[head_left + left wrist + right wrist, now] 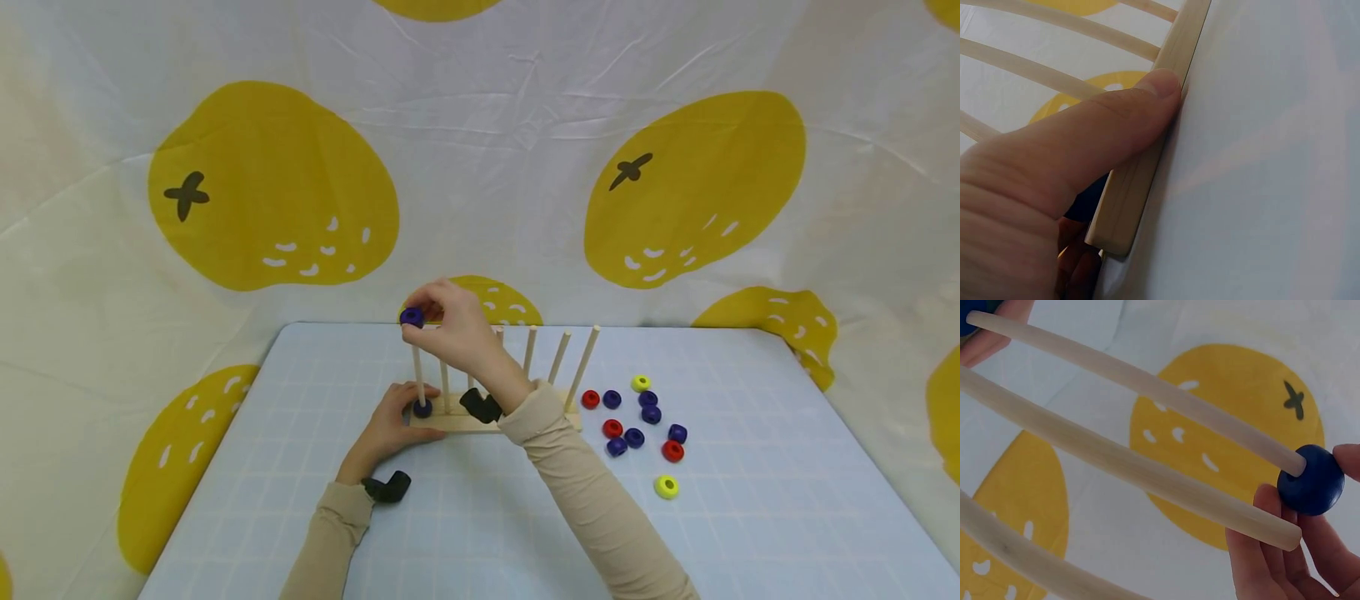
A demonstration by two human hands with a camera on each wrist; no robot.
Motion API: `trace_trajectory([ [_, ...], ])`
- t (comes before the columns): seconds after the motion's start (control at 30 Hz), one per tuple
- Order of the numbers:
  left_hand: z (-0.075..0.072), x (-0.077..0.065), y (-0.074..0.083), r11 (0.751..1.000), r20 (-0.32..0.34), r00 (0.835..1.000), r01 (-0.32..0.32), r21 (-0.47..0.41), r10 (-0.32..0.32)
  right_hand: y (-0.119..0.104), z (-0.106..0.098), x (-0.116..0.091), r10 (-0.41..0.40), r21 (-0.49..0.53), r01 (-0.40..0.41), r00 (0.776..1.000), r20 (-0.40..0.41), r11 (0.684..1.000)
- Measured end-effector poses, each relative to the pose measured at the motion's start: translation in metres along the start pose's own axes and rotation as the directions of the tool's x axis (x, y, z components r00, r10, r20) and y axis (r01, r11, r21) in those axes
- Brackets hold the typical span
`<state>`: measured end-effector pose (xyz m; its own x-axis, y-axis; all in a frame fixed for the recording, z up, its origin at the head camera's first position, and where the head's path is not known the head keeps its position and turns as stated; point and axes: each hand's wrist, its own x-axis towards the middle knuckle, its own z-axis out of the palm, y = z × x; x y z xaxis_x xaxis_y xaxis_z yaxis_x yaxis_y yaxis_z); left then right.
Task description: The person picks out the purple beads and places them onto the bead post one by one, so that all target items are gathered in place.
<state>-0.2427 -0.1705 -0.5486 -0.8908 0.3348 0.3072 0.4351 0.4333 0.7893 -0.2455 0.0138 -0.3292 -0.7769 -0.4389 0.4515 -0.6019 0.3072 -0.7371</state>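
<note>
Right hand point(453, 331) pinches blue bead point(412, 317) atop end peg point(419, 375), apparently threaded; left hand point(392, 425) grips wooden base point(465, 424).

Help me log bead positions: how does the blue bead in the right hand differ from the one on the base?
The held bead is at the top of the leftmost peg; the lower bead sits at the wooden base. The right hand pinches the held bead; the lower bead is beside the left hand. Both are blue and rounded.
</note>
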Motion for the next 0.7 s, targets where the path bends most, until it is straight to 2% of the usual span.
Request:
trace_trajectory([
  [0.4, -0.0005, -0.0001, 0.0017, 1.0, 0.006, 1.0, 0.03, -0.002, -0.03, 0.0027, -0.0022, 0.0002, -0.046, -0.106, 0.055, 0.995, 0.089, 0.993],
  [0.7, 0.0001, 0.0007, 0.0006, 0.999, 0.006, 0.999, 0.049, 0.001, -0.049, 0.004, -0.0033, 0.0009, -0.056, -0.108, 0.068, 0.992, 0.109, 0.992],
])
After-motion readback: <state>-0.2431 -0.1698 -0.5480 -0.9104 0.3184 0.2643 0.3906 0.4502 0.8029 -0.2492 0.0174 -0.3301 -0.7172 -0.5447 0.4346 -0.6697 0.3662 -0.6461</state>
